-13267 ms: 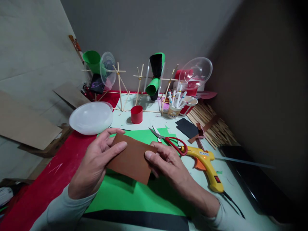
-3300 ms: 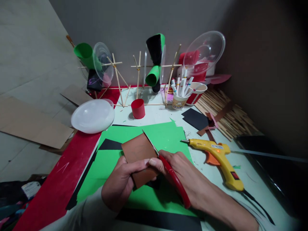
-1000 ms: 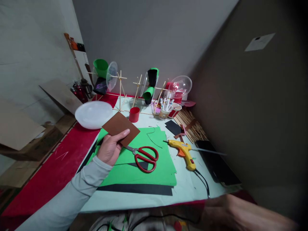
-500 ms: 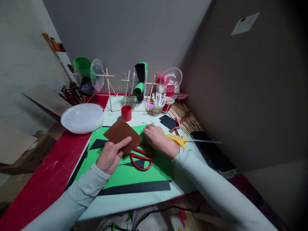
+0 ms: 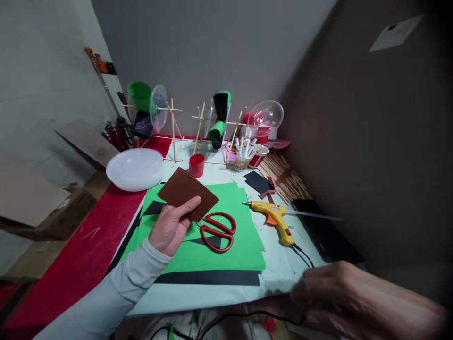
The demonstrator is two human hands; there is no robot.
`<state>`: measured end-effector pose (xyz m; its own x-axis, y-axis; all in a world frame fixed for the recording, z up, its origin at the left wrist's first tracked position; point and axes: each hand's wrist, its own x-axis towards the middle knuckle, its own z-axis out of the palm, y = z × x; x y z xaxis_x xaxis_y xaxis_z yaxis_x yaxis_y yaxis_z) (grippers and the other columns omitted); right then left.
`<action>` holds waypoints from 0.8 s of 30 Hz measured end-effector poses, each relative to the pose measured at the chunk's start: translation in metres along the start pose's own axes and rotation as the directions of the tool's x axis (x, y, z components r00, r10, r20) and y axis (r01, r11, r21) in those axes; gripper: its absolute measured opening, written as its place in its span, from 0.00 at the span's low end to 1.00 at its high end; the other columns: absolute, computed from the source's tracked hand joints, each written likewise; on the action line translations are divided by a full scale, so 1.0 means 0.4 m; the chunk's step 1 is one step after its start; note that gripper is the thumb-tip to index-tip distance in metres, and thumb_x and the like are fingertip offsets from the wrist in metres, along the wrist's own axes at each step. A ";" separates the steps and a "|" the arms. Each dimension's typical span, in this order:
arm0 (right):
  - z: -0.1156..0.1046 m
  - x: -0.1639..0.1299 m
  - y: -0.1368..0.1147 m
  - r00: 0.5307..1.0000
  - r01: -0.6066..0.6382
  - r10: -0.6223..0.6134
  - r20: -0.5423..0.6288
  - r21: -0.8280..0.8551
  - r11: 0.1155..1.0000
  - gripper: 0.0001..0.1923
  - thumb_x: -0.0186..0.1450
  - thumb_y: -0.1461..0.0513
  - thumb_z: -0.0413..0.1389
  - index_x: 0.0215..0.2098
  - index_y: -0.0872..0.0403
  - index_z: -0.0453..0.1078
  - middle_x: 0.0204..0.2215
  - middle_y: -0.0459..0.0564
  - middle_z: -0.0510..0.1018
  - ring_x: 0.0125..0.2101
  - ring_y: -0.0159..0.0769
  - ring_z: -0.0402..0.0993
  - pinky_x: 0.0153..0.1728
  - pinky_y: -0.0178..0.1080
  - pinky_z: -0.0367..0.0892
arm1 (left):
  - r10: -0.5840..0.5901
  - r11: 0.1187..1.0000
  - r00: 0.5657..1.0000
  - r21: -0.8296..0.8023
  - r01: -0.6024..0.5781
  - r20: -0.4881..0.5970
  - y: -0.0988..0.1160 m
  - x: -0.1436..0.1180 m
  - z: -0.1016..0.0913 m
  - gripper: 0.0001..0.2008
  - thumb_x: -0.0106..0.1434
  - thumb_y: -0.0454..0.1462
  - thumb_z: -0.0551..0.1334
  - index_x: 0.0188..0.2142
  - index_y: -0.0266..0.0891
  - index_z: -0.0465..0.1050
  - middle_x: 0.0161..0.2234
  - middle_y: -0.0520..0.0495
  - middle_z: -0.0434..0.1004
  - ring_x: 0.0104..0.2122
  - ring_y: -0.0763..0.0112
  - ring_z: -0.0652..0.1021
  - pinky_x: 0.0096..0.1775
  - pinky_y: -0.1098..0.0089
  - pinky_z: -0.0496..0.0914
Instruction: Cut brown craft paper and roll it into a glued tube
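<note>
A square of brown card (image 5: 187, 193) is held by my left hand (image 5: 171, 226), thumb on top and fingers beneath. It is tilted above green paper sheets (image 5: 226, 262). Close by on the sheets lie red-handled scissors (image 5: 216, 231), their blades mostly hidden under the card. My right hand (image 5: 329, 293) is at the lower right, past the table's front edge. Motion smears its fingers, so what it holds, if anything, does not show. The yellow glue gun (image 5: 279, 219) rests on the table between the paper and a black flat object (image 5: 323, 231).
Behind the paper stands a red paper ring (image 5: 196, 165). A stick frame (image 5: 173, 127) with green and black cones spans the back. On the left is a white lid-like dish (image 5: 134, 170). Paper cups (image 5: 242, 163) and a bundle of wooden sticks (image 5: 285, 177) stand back right.
My right hand has left the green paper and swung down to the lower right. My left hand still holds the brown card. The view has shifted a little.
</note>
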<state>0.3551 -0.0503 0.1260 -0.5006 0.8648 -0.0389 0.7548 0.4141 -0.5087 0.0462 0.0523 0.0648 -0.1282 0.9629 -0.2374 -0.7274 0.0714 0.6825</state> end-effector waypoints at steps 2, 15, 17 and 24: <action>0.026 0.059 -0.030 0.997 -0.068 0.070 -0.033 0.064 0.996 0.12 0.70 0.51 0.57 0.48 0.40 0.78 0.41 0.47 0.84 0.39 0.42 0.81 0.39 0.39 0.75 | -0.003 1.000 1.000 -0.001 0.003 0.022 -0.005 -0.005 0.003 0.19 0.45 0.27 0.78 0.38 0.39 0.83 0.38 0.49 0.87 0.37 0.69 0.84 0.42 0.72 0.80; 0.136 0.460 -0.097 0.951 0.214 -0.088 -0.297 0.426 0.879 0.07 0.71 0.60 0.51 0.34 0.52 0.63 0.25 0.42 0.70 0.26 0.31 0.64 0.30 0.35 0.58 | -0.006 0.983 1.000 0.182 0.001 0.031 0.034 0.000 0.002 0.17 0.52 0.36 0.74 0.42 0.40 0.81 0.40 0.47 0.84 0.42 0.63 0.81 0.43 0.68 0.77; 0.093 0.455 -0.070 0.973 0.214 -0.143 -0.183 0.458 0.863 0.10 0.71 0.59 0.52 0.32 0.53 0.64 0.24 0.42 0.72 0.25 0.31 0.67 0.28 0.34 0.58 | 0.015 0.961 0.999 0.276 -0.023 0.029 0.059 0.000 -0.005 0.17 0.50 0.39 0.76 0.40 0.41 0.81 0.38 0.48 0.83 0.40 0.65 0.81 0.40 0.71 0.76; 0.005 0.437 -0.010 0.964 0.228 -0.264 0.025 0.429 0.874 0.11 0.70 0.61 0.53 0.29 0.54 0.64 0.22 0.40 0.66 0.24 0.28 0.60 0.25 0.33 0.53 | 0.011 0.783 0.991 0.615 -0.090 0.130 0.092 0.006 -0.024 0.15 0.46 0.37 0.79 0.33 0.38 0.81 0.28 0.54 0.78 0.32 0.74 0.75 0.33 0.80 0.68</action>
<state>0.2636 0.0984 0.1194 -0.6923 0.7177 0.0754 0.3634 0.4370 -0.8228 0.0125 0.0549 0.0829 -0.0477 0.9893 -0.1376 -0.1437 0.1295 0.9811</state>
